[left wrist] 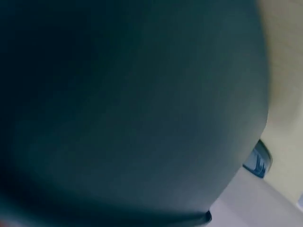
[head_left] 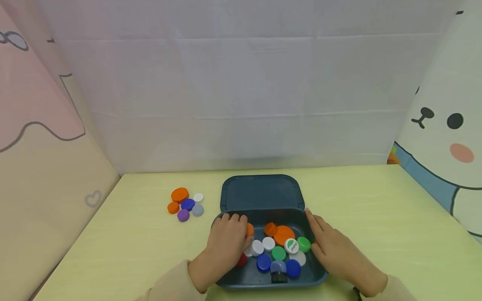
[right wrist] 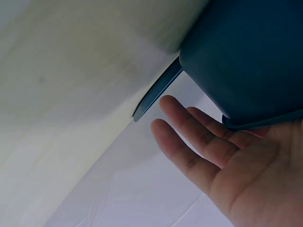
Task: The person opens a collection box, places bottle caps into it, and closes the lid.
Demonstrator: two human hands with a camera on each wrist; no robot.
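A dark blue box [head_left: 260, 281] holds many plastic bottle caps: orange, white, green, blue, red and black. My left hand [head_left: 229, 239] reaches over its left rim, fingers curled downward, with an orange bottle cap [head_left: 250, 230] showing between fingers and thumb. Those fingertips are hidden in the head view. Only the box's outer wall [left wrist: 156, 118] fills most of the left wrist view. My right hand [head_left: 333, 246] rests along the right rim, thumb close to the inside edge. In the right wrist view, the right hand's fingers [right wrist: 189, 137] extend loosely below the rim, palm against the box.
Behind the box lies its dark blue lid [head_left: 262, 192], flat on the pale yellow table [head_left: 376, 209]. A small group of caps sits to the left, among them an orange cap [head_left: 180, 195] and a purple cap [head_left: 183, 215]. A whitish sheet [head_left: 241, 96] hangs behind the table.
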